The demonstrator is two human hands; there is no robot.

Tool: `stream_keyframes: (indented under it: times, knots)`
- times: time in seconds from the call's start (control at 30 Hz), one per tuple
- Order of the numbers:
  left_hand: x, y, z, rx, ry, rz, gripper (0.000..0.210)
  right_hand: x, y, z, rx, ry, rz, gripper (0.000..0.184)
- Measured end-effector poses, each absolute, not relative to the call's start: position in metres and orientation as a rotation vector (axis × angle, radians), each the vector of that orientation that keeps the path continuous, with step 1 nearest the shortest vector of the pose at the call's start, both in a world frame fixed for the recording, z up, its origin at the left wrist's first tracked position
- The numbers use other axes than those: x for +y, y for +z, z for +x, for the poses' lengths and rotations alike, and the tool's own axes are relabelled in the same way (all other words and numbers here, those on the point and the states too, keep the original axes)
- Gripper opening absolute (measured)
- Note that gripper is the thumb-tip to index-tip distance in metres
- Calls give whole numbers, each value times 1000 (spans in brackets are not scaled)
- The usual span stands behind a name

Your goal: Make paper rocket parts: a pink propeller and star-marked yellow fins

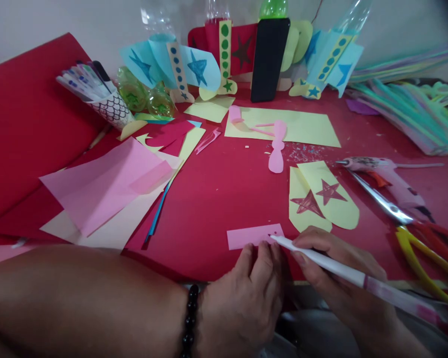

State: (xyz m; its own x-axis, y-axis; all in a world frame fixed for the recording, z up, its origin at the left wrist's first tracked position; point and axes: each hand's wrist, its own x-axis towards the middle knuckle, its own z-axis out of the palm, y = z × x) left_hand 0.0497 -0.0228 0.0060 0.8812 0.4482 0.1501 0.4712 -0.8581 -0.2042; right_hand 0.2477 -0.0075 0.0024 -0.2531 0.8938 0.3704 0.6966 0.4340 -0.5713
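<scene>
A small pink paper strip (246, 237) lies flat near the front edge of the red table. My left hand (242, 293), with a black bead bracelet on its wrist, presses the strip's lower edge down with bent fingertips held together. In my right hand (343, 278) is a white felt-tip marker (321, 261), gripped between thumb and fingers. Its dark tip touches the strip near the right end, beside a small dark mark. Just beyond my right hand lie two rounded yellow paper pieces (296, 181), each bearing a dark red star.
Scissors (410, 238) and a glue gun (381, 174) lie at right, near a pile of pipe cleaners (414, 109). Paper sheets (108, 184) cover the left, by a pen holder (114, 109). Behind stand decorated bottles (159, 44) and a black phone (271, 59). Pink cutouts (277, 159) lie mid-table.
</scene>
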Motion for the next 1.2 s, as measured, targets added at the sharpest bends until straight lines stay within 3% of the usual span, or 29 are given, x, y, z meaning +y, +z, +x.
stream_keyframes:
  times: [0.3, 0.77, 1.2]
  knots:
    - [-21, 9, 50, -725, -153, -2799, 41, -6, 3, 245, -2036, 332, -1357, 5]
    - [-23, 8, 52, -767, -120, -2803, 43, -12, 0, 247, -1910, 364, -1333, 17]
    - [-21, 5, 48, -655, -128, -2791, 42, -3, 6, 239, -2063, 445, -1329, 8]
